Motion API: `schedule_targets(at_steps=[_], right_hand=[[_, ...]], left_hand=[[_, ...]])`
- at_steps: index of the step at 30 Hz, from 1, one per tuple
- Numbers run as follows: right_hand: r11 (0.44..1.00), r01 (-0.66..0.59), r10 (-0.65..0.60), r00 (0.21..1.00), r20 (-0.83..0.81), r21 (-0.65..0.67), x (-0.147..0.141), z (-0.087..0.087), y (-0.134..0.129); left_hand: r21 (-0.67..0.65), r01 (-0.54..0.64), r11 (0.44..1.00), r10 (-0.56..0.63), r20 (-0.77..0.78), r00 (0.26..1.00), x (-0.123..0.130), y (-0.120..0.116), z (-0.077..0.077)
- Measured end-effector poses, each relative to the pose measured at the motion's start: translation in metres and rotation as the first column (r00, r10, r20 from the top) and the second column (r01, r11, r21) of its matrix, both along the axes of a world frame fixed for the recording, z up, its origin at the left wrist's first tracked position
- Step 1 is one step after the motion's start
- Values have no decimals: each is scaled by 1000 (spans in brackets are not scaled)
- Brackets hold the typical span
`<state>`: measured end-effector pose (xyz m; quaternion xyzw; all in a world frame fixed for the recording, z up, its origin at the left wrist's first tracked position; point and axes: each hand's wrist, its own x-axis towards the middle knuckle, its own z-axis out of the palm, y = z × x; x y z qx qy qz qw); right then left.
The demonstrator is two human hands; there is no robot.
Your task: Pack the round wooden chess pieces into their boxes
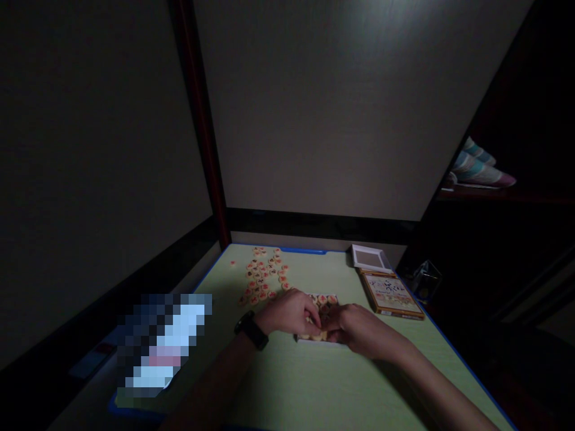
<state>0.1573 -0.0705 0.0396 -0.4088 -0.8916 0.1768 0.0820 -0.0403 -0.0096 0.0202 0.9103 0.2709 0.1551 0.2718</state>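
Inside the shallow box (314,342), round pieces (332,299) lie beneath the left grip (293,312) and right grip (359,329); I cannot tell whether either is closed.

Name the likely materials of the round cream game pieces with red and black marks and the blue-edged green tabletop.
The round cream pieces look like matte wood, possibly plastic: pale faces show no glare, and grain is indistinct. The green tabletop seems smooth laminate, from its even surface.
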Motion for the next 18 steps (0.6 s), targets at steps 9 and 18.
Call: schedule_targets(at_steps=[9, 18], right_hand=[[998, -11, 8, 999, -49, -58, 3, -5, 6], [999, -25, 26, 999, 30, -27, 10, -2, 5]], left_hand=[[-33, -31, 999, 29, -45, 999, -2, 1, -1], [-63, -71, 995, 69, -46, 997, -1, -3, 5]])
